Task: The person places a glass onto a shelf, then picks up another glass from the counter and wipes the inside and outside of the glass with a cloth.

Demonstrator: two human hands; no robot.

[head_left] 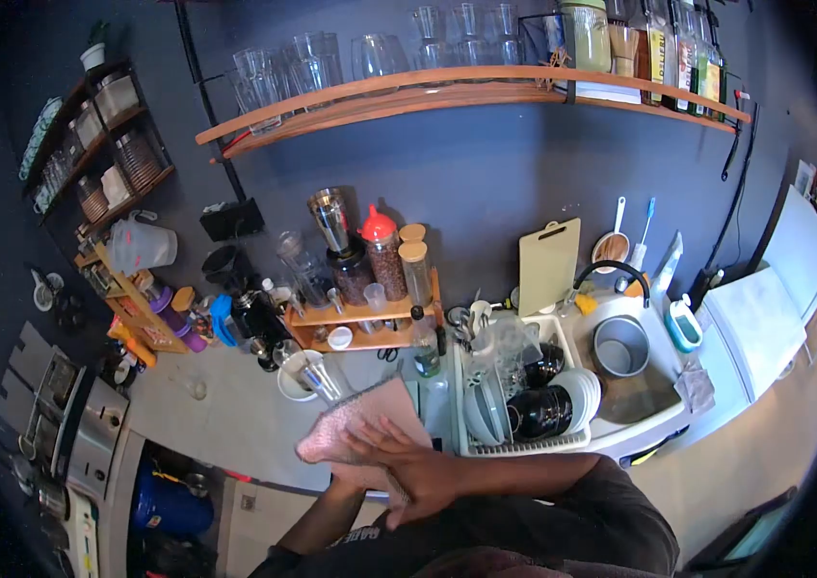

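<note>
A pinkish cloth is spread out in front of my body, above the front of the counter. Across its lower part lies my right hand, palm down, its fingers stretched out and slightly apart. My left hand is under the lower edge of the cloth; only the part near the wrist shows, and its fingers are hidden. Just beyond the cloth's upper left edge is a clear glass, tilted, beside a round white container. Whether the glass touches the cloth, I cannot tell.
To the right, a white dish rack holds plates and dark bowls, beside a sink with a grey pot. A wooden stand with jars is at the back. Glasses and bottles line the wall shelf.
</note>
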